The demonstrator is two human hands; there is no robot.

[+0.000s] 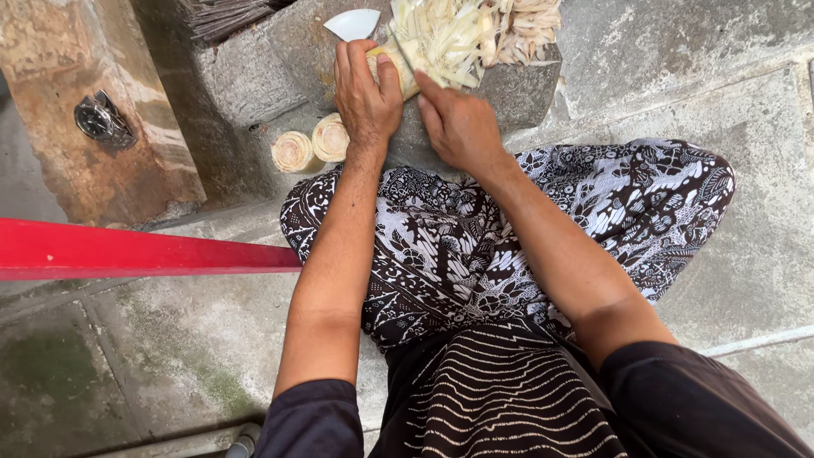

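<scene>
My left hand point(366, 95) presses down on a pale yellow bamboo shoot piece point(400, 69) lying on a grey stone block point(517, 89). My right hand point(458, 125) grips a knife whose thin blade point(404, 53) cuts into that piece; the handle is hidden in my fist. A heap of pale sliced strips point(475, 32) lies on the block beyond my hands. Two more cut shoot pieces point(312, 146) rest to the left, on the lower ledge.
A white bowl rim point(354, 24) shows behind my left hand. A wristwatch point(103, 121) lies on a rusty-brown slab at left. A red bar point(144, 252) crosses the left side. My patterned skirt point(509, 246) covers my knees over concrete floor.
</scene>
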